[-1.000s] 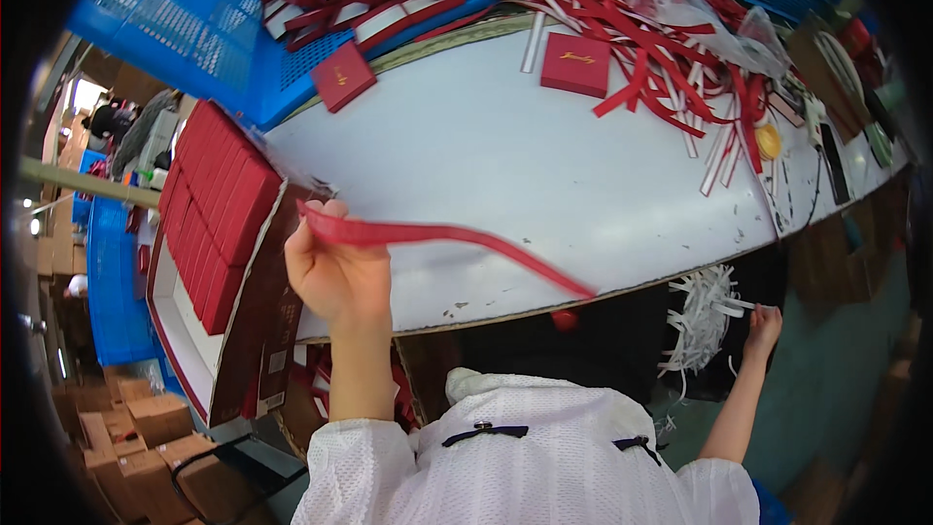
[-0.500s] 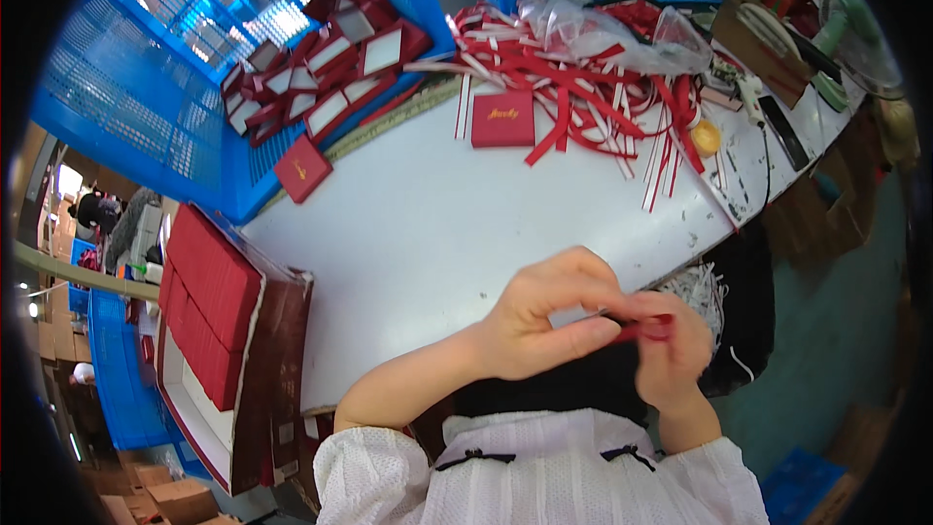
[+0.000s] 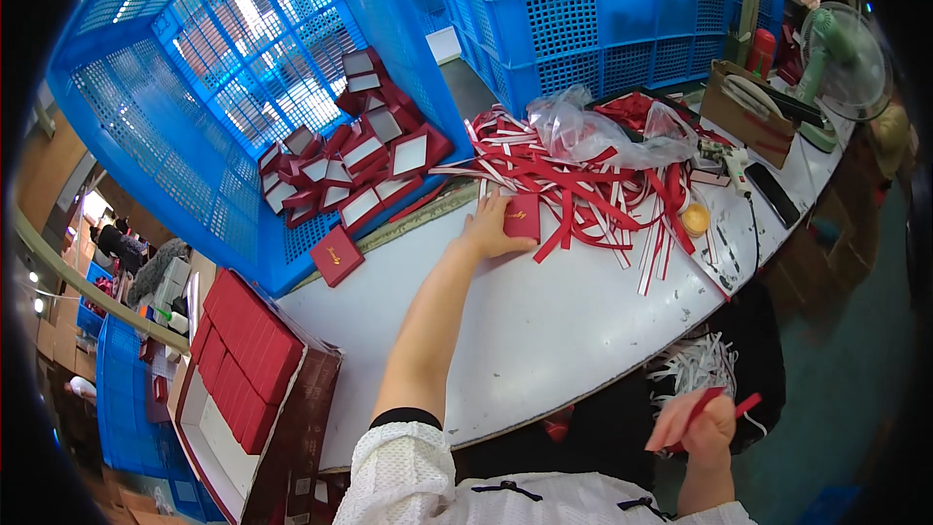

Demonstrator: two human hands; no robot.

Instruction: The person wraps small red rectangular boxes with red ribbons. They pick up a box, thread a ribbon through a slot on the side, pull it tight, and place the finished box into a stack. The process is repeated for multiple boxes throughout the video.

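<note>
Red box — left hand on it

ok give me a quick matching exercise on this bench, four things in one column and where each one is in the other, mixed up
Things:
1. left hand
2. right hand
3. small red box with gold lettering
4. yellow tape roll

Places:
A. by the right side of the ribbon pile
B. below the table edge, gripping a red ribbon strip
C. on a red box beside the ribbon pile
D. alone at the foot of the tilted blue crate

Pairs: 1-C, 2-B, 3-D, 4-A
</note>
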